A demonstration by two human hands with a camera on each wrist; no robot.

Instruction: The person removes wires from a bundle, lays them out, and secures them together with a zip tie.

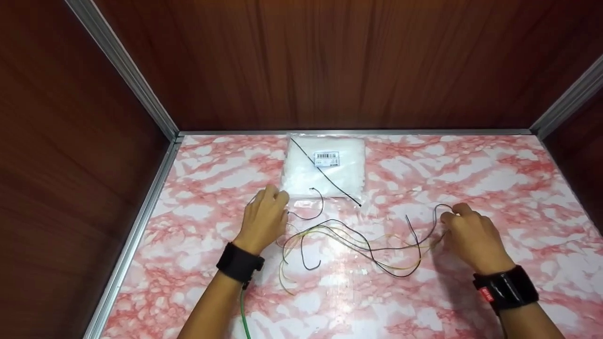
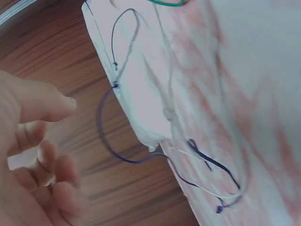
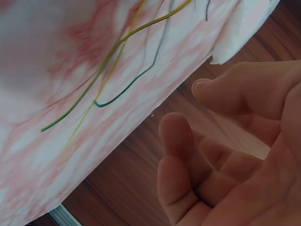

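Loose tangle of thin black, yellow and green wires [image 1: 358,242] is spread on the pink marbled worktop [image 1: 494,179], between both hands; left hand [image 1: 264,217] rests at the left end, fingers loosely bent, grip on nothing I can see; right hand [image 1: 471,238] sits at the right end, fingertips curled over a black loop, can't tell if it's pinched; I'd gather the strands slowly so they don't knot; clear plastic bag [image 1: 325,172] lies just behind.

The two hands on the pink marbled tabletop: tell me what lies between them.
In the head view, a loose tangle of thin black and yellow wires sprawls on the tabletop between the left hand and the right hand.
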